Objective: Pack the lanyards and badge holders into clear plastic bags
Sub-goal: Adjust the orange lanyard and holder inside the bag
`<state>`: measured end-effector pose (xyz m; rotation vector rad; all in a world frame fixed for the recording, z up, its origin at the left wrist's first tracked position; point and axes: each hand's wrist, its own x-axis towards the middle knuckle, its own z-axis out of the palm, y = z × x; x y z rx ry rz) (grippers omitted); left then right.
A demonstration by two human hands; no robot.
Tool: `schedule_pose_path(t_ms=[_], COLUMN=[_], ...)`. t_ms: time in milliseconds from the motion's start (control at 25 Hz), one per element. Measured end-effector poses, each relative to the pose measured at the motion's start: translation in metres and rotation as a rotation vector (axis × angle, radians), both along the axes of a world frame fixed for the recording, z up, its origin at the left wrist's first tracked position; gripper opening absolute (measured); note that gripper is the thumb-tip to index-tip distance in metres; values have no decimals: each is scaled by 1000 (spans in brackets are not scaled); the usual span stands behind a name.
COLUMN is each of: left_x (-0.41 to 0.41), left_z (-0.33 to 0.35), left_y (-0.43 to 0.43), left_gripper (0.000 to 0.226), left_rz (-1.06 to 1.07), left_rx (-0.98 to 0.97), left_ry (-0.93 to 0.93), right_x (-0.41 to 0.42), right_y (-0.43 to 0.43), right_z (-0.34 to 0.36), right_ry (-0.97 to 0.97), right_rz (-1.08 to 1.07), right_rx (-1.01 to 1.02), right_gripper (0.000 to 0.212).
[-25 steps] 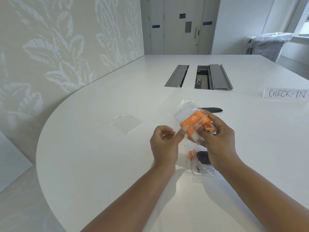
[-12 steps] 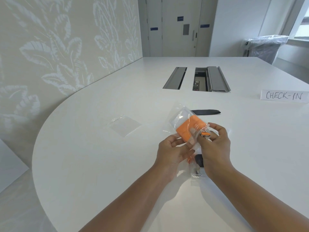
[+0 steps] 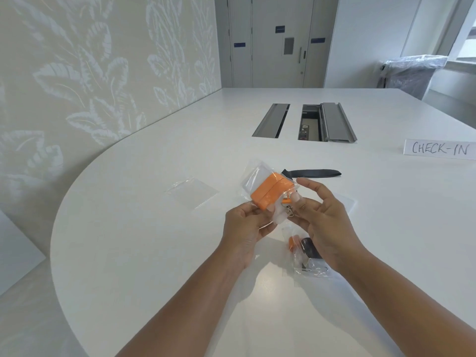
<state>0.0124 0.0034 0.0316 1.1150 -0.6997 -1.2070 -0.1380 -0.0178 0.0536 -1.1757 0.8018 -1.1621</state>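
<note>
Pinching lower corner of clear bag in left grip, above tabletop; folded orange lanyard and badge holder already inside. Hovering right grip at bag mouth beside metal clip, fingers loose; grasping or not, impossible telling. Showing one packed bag lying beneath hands. Awaiting packing: black lanyard, empty bag. Judging task roughly midway.

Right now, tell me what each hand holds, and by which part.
Left hand pinches the clear bag with the orange lanyard by its near end. Right hand has its thumb at that end; a grip cannot be told.
</note>
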Motion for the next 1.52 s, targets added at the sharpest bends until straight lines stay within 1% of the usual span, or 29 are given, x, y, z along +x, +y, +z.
schedule_pose_path(t_ms=[120,320,440,560,640,720,760,840,880,960,1040,1080,1200,1240,1320,1400,1440,1520], left_x=[1,-4,-6,-4,-4,-5,-5,-8,-10,-15,-18,-19,-18,-18,-17,-17,-16,-14], left_z=[-1,1,0,0,-1,-1,-1,0,0,-1,-2,-1,2,3,3,4,6,7], left_y=[1,6,8,9,10,10,11,13,13,13,11,10,11,12,13,13,12,12], left_gripper=[14,16,21,20,21,25,27,35,42,57,72,71,25,18,18,15,14,13], left_rz=[-16,-99,-78,-85,-123,-167,-180,-198,-184,-92,38,99,203,220,237,213,194,157], left_rx=[-31,-70,-95,-97,-84,-70,-64,-74,-83,-75,-25,-10,-39,-36,-23,-5,7,21], left_ry=[-26,-13,-39,-70,-110,-167,-199,-256,-275,-304,-313,-310,-321,-333,-341,-278,-223,-113], right_x=[-2,-5,-5,-8,-11,-12,-12,-11,-11,-11,-11,-10,-7,-5,-4,-5,-5,-4], right_y=[0,1,0,-1,-4,-5,-4,-1,1,0,-3,-3,1,4,5,2,0,0], right_z=[1,3,4,4,4,3,3,6,6,5,2,1,-3,-3,-7,-14,-16,-17], right_ry=[15,29,67,126,159,144,124,96,91,114,208,256,406,460,528,547,553,543], right_rz=[-26,-143,-96,-59,-40,-3,-10,-90,-146,-268,-378,-390,-336,-324,-313,-327,-345,-356], right_rx=[-9,-29,-28,-40,-8,30,40,43,40,24,-64,-128,-328,-415,-607,-757,-790,-773], right_gripper=[60,50,58,64,58,47,41,27,20,12,14,16,23,29,34,32,30,28])
